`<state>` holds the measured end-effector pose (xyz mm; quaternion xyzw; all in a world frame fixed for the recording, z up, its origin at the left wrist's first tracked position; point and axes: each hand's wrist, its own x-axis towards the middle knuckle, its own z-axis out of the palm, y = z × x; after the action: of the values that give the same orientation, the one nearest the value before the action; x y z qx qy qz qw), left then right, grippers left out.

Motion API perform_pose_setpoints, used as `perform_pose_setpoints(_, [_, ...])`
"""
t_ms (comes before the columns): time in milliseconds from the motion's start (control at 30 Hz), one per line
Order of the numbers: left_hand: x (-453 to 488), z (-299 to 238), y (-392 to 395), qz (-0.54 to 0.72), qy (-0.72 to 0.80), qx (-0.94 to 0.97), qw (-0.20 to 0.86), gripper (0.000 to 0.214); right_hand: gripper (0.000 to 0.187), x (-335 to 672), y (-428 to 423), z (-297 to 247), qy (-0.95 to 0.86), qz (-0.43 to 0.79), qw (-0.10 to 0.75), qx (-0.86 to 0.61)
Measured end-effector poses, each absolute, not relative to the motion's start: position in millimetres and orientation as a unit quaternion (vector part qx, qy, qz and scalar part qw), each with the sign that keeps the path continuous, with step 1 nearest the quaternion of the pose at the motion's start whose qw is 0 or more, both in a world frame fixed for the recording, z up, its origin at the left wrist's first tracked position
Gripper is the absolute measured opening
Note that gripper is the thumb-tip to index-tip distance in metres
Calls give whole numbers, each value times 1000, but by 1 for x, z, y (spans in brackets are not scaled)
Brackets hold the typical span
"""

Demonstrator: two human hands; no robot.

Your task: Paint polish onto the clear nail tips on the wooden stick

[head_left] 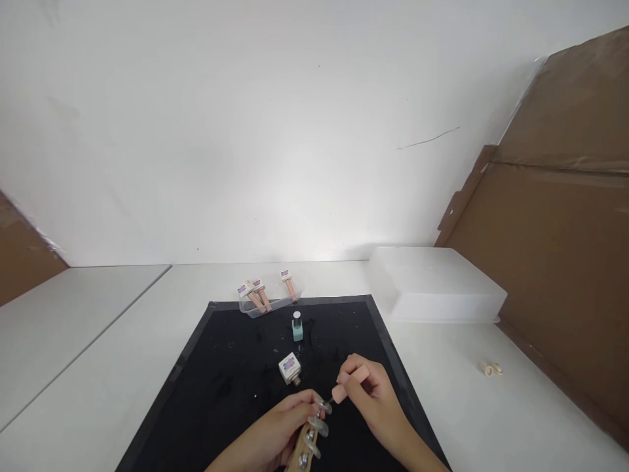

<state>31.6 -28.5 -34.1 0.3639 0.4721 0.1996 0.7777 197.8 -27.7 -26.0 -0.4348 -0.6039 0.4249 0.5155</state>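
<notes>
My left hand [278, 429] is closed around a wooden stick [301, 449] that carries several clear false nail tips [318, 425]. My right hand [373, 396] pinches a peach polish cap with its brush [346, 383], the brush end touching the topmost nail tip. An open white square polish bottle [289, 368] lies just beyond the hands on the black mat [221, 380]. Farther back stands a pale teal polish bottle [297, 326].
A clear tray [268, 303] holding three peach-capped bottles sits at the mat's far edge. A white plastic box [435, 283] stands at the back right. Two small pale rings [492, 369] lie on the white table at right. Brown cardboard [565, 262] leans along the right side.
</notes>
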Motion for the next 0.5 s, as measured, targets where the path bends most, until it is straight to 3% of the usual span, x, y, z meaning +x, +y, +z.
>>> perform_pose_setpoints(500, [32, -29, -28, 200, 471, 358, 781, 18, 22, 199, -30, -23, -641, 390, 494, -439])
